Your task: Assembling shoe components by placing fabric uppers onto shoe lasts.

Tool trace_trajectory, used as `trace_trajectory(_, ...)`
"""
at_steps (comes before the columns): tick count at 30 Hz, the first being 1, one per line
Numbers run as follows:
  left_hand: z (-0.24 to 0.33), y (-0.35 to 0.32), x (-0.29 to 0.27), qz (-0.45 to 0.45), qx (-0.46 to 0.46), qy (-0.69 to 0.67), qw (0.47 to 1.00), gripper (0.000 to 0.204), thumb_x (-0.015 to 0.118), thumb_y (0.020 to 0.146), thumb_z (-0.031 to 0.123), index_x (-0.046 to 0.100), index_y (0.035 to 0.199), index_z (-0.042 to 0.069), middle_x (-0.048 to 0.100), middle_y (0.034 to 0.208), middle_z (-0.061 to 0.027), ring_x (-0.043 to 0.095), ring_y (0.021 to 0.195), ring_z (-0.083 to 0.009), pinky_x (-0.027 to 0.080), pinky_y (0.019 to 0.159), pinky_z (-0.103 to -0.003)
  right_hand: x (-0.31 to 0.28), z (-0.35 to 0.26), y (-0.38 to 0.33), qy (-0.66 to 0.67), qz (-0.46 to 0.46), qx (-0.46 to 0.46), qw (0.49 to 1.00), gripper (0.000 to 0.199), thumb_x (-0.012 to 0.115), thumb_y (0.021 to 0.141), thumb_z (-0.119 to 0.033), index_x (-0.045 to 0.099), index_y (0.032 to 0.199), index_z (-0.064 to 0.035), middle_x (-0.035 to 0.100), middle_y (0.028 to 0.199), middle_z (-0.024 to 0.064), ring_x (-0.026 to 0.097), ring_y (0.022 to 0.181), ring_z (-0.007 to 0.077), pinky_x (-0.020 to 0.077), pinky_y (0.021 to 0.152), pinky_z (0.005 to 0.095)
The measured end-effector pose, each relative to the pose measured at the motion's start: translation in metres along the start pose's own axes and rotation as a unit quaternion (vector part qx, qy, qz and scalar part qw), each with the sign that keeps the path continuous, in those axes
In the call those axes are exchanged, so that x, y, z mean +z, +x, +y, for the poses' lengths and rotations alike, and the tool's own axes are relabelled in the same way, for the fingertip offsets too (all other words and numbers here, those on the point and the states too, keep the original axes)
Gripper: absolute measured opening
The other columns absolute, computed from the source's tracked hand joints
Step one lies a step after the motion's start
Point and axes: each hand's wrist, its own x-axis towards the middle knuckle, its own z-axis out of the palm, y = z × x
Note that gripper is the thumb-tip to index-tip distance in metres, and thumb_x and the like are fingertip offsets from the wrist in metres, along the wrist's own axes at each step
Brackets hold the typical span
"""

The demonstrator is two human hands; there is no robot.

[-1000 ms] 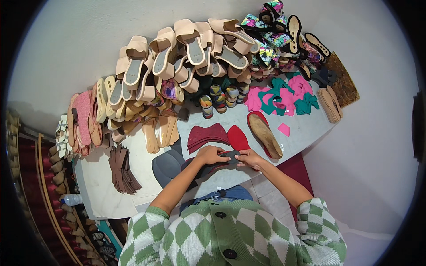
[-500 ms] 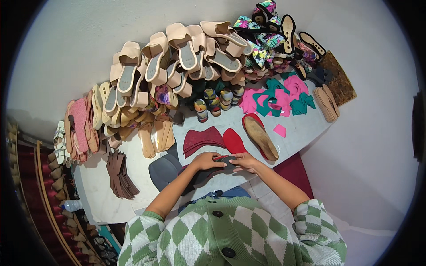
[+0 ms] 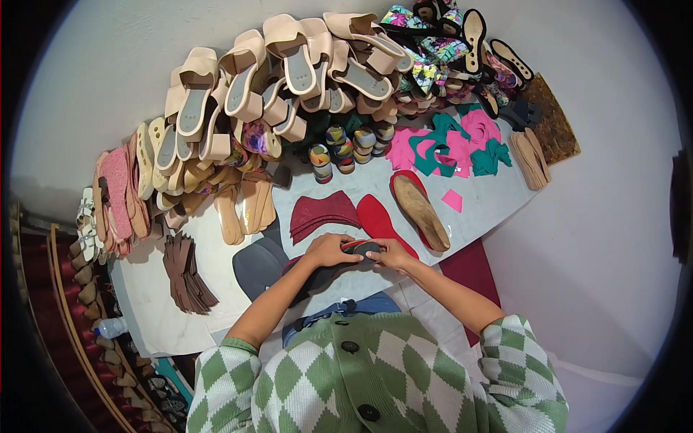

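Observation:
Near the front edge of the table, both hands grip a dark grey shoe sole with a red edge (image 3: pixel 369 249). My left hand (image 3: pixel 332 250) wraps its left side, fingers curled over the far edge. Closed on the right end is my right hand (image 3: pixel 390 255), its thumb pressed on the grey face. Just beyond the hands lies a red insole (image 3: pixel 380 217). To its right, a brown wooden shoe last (image 3: pixel 421 213) rests on another red piece. A stack of dark red upper pieces (image 3: pixel 323 218) sits past my left hand. Dark grey soles (image 3: pixel 261 265) lie left of my forearm.
Beige heeled sandals (image 3: pixel 296 65) are piled along the wall, with colourful patterned shoes (image 3: pixel 440 50) at the back right. Pink and green cut pieces (image 3: pixel 449 144) lie below those. Brown strips (image 3: pixel 189 274) and tan insoles (image 3: pixel 245 209) are at the left.
The view has shifted a little. My hands keep hold of the grey sole, which has tilted slightly, and more of the red insole beyond them shows.

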Motion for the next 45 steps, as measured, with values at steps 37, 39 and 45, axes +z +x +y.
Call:
trace_trajectory(37, -0.035, -0.010, -0.034, -0.143, -0.079, -0.006, 0.987, 0.090, 0.066, 0.060, 0.061, 0.045, 0.125, 0.003, 0.050, 0.120, -0.0184, 0.051, 0.108, -0.0268, 0.040, 0.090, -0.033, -0.017, -0.010, 0.008, 0.140, -0.198, 0.009, 0.970, 0.055, 0.056, 0.085, -0.015, 0.031, 0.133, -0.0083, 0.043, 0.122, 0.0125, 0.050, 0.108, 0.0237, 0.0516, 0.080, 0.0420)
trace_trajectory(39, -0.041, -0.029, -0.044, -0.150, -0.129, -0.012, 0.980, 0.091, 0.067, 0.059, 0.061, 0.045, 0.125, 0.002, 0.050, 0.120, -0.0181, 0.050, 0.108, -0.0268, 0.040, 0.090, -0.033, -0.019, -0.010, 0.010, 0.104, -0.195, 0.001, 0.975, 0.053, 0.056, 0.085, -0.014, 0.032, 0.132, -0.0080, 0.043, 0.122, 0.0123, 0.050, 0.107, 0.0234, 0.0520, 0.079, 0.0410)
trace_trajectory(45, -0.084, -0.078, -0.050, -0.119, -0.247, -0.078, 0.958, 0.089, 0.072, 0.058, 0.055, 0.047, 0.122, -0.001, 0.060, 0.102, -0.0128, 0.060, 0.090, -0.0217, 0.046, 0.078, -0.030, -0.022, -0.001, 0.026, 0.111, -0.230, -0.003, 0.967, 0.052, 0.056, 0.083, -0.014, 0.034, 0.130, -0.0052, 0.047, 0.118, 0.0127, 0.052, 0.103, 0.0235, 0.0532, 0.076, 0.0388)
